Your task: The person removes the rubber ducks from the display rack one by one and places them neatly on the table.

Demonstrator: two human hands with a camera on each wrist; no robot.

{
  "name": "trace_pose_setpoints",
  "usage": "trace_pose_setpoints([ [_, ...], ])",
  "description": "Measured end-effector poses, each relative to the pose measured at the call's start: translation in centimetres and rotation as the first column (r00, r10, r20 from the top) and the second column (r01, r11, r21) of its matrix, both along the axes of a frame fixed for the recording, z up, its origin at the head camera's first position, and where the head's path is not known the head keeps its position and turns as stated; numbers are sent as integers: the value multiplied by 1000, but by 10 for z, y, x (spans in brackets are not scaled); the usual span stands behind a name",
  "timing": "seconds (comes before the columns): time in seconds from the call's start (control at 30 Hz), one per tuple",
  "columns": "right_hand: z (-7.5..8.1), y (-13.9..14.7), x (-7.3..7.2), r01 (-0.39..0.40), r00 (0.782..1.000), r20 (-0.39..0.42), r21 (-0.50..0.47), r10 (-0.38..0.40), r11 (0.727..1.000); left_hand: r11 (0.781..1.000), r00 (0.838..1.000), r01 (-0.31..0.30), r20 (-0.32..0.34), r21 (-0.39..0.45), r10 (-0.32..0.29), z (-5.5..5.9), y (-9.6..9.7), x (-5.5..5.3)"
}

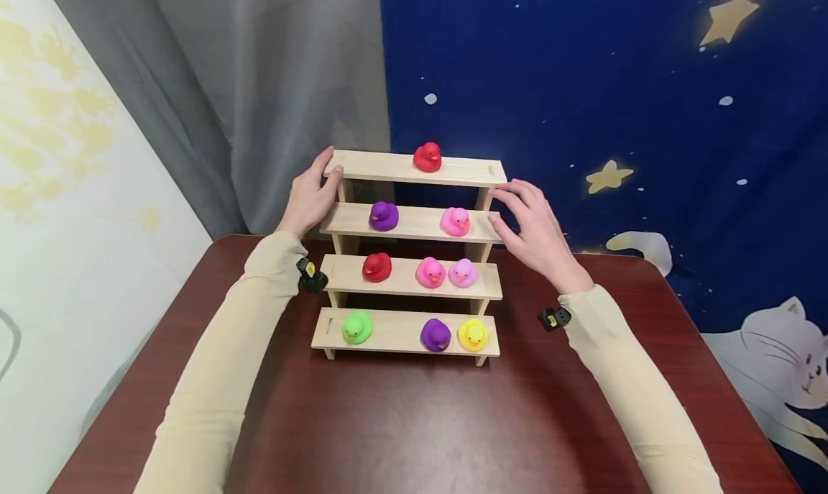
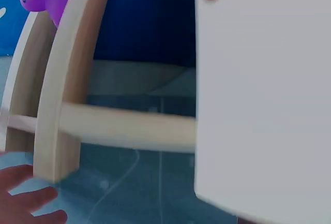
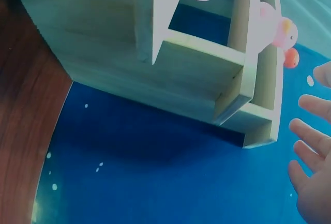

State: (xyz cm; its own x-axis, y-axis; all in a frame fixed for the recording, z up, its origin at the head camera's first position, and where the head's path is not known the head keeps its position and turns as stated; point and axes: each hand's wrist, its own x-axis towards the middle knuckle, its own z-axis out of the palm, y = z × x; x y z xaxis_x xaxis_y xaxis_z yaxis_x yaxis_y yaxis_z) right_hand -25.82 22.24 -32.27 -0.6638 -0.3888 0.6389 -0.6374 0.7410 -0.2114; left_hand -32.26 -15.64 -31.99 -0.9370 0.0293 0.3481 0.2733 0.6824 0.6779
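A pale wooden four-step shelf (image 1: 388, 165) stands on the table, with small rubber ducks on its steps. My left hand (image 1: 312, 198) is at the left end of the top step, its fingertips right at the edge and its fingers spread. On the other side, my right hand (image 1: 535, 229) has its fingers spread beside the right ends of the upper two steps. A red duck (image 1: 428, 157) sits alone on the top step. Below it are a purple duck (image 1: 384, 216) and a pink duck (image 1: 456, 222). In the right wrist view, the right fingers (image 3: 310, 136) appear apart from the shelf.
The third step carries a red duck (image 1: 377, 267) and two pink ducks. On the lowest are a green duck (image 1: 357, 327), a purple duck (image 1: 436, 335) and a yellow duck (image 1: 473, 334). Behind the brown table (image 1: 414, 422) hang a grey curtain (image 1: 291, 84) and a blue starry cloth (image 1: 517, 70).
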Motion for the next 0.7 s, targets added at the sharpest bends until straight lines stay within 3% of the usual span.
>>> trace_pose_setpoints([
  [0.17, 7, -10, -7, -36, 999, -10, 16, 37, 999, 992, 997, -74, 5, 103, 74, -3, 12, -4],
  [0.33, 14, -18, -15, -61, 998, 4, 10, 60, 998, 968, 994, -99, -22, 231, 107, -7, 21, -4],
  [0.5, 23, -28, -24, -69, 994, 81, -2, 69, 998, 958, 993, -114, -11, 264, 121, -7, 22, -4],
  [0.7, 36, -42, -37, -107, 975, 195, -28, 111, 994, 943, 993, -114, 7, 311, 118, -9, 21, -4],
])
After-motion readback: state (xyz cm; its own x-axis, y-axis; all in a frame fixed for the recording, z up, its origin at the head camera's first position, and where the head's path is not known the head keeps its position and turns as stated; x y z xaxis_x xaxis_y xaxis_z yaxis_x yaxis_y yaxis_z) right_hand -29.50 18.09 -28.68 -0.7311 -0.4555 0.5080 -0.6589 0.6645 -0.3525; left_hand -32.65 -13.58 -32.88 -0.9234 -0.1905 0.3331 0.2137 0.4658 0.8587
